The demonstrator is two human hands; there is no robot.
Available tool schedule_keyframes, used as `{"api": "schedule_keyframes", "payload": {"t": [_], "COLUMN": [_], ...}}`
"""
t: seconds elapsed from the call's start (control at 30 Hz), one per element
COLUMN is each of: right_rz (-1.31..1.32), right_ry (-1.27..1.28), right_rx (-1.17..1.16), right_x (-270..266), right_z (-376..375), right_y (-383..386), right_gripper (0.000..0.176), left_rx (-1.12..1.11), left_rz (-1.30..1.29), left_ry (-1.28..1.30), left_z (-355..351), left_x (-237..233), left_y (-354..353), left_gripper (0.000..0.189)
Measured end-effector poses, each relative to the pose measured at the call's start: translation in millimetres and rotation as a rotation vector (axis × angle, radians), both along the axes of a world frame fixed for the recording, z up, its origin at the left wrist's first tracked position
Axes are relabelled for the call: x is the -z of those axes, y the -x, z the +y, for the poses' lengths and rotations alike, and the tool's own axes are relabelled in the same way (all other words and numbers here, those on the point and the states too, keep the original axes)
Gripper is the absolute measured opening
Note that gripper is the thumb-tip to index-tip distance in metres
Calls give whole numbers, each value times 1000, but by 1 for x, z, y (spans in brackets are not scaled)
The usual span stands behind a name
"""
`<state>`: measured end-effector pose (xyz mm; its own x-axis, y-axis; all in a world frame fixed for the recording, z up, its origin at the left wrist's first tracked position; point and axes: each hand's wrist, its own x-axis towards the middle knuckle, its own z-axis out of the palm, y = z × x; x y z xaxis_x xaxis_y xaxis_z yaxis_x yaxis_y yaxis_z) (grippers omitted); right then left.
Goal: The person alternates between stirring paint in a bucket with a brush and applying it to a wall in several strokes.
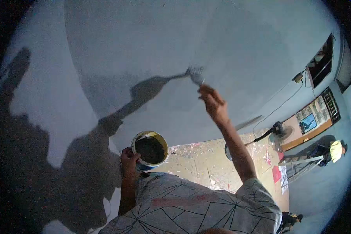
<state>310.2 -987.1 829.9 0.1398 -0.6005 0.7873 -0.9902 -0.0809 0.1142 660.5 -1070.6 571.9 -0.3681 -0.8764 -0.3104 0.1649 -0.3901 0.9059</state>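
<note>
Both hands are busy: the left hand [129, 158] grips the rim of a bucket [160, 139], thumb hooked over the edge, while the right hand [214, 102] is closed around a brush [197, 77], arm stretched out, bristles apparently against the wall [144, 46]. The bucket sits in front of the body, just beside the patterned shirt [183, 202], and dark grey paint [150, 151] lies inside it.

That rim hold looks like the weak point. With 1 hand on 1 side of the bucket and no support visible under it, a slick rim or a tired wrist could let it tip — paint would then go over the shirt or the spattered floor [191, 163]. Its exact tilt is hard to judge from above.

At the brush, too much load or pressure could cause drips and uneven streaks. The person's own shadow [85, 163] falls darkly across the left part of the wall, so missed patches there might go unnoticed. Reaching further could also pull the body off balance and jolt the bucket — a spill from the left caused by the right.
</note>
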Motion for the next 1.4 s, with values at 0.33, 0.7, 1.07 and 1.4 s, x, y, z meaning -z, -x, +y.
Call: {"api": "schedule_keyframes", "payload": {"t": [0.33,0.7,1.07,1.4], "right_rz": [-72,-345,-64,2], "right_ry": [213,-20,442,245], "right_rx": [40,44,-61,-80], "right_x": [-160,9,-237,-230], "right_z": [-16,10,-9,-11], "right_y": [-7,-14,-14,-14], "right_gripper": [21,20,18,18], "left_rx": [104,-22,130,-3], "left_rz": [-143,83,-303,-127], "left_ry": [-17,-12,74,26], "left_z": [-1,11,-7,1], "left_x": [-38,-19,-35,-38], "left_y": [0,-13,-7,-1], "left_gripper": [47,52,56,48]}}
